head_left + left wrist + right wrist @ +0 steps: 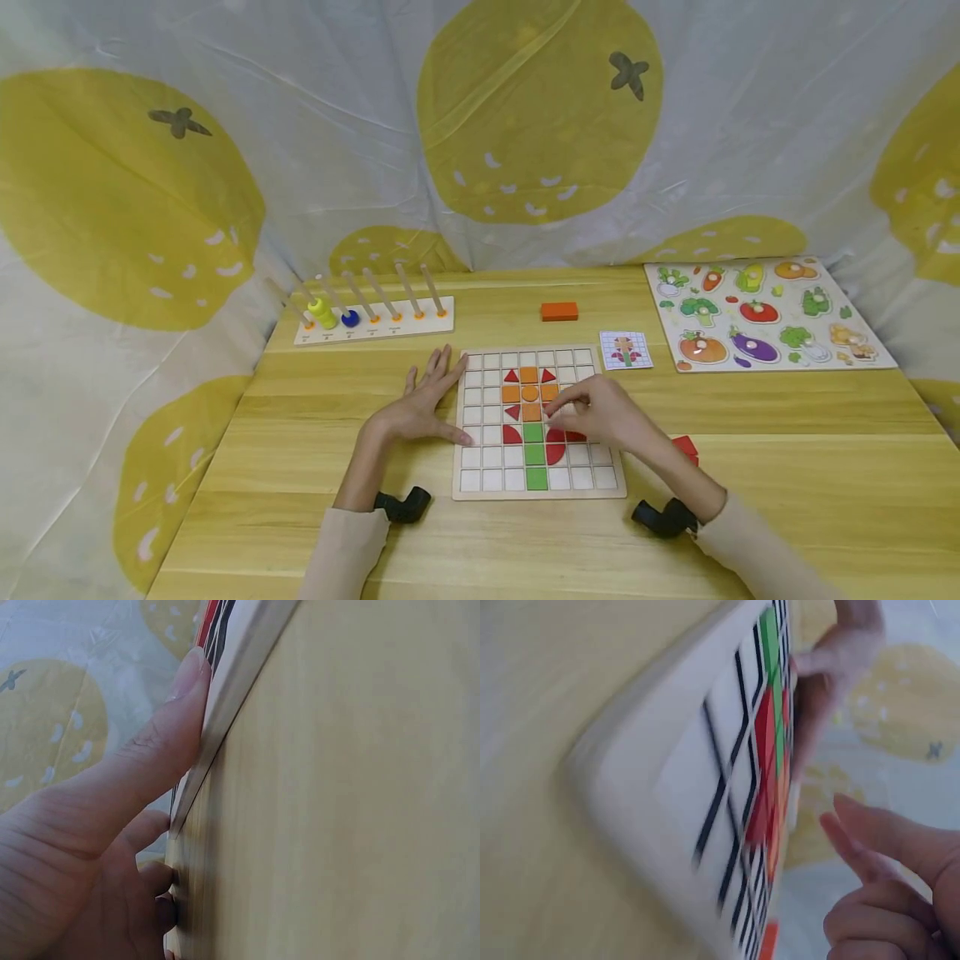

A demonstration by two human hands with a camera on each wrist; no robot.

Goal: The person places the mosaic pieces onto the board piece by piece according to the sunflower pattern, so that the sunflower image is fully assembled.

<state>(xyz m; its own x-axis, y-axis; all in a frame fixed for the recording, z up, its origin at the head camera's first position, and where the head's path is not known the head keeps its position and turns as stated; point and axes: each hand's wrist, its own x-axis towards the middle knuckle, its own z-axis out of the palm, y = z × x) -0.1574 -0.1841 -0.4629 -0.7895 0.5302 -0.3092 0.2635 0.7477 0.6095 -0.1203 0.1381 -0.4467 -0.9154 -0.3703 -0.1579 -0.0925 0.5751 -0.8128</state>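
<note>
A square wooden grid board (540, 494) lies on the table. On it sit orange squares (528, 374) around an orange circle (529, 393), red triangles (512, 377), red quarter circles (555, 454) and a column of green squares (535, 455). My left hand (420, 408) rests at the board's left side, fingers spread; its thumb (169, 727) touches the rim. Above the board's right half hovers my right hand (600, 412), thumb and index tips close together near a partly covered red triangle. No piece shows between them in the right wrist view.
A small picture card (626, 350) lies right of the board, with an orange block (559, 312) behind. A peg stand (375, 321) is at back left, a vegetable puzzle (772, 321) at back right. Red pieces (686, 447) lie partly behind the right forearm.
</note>
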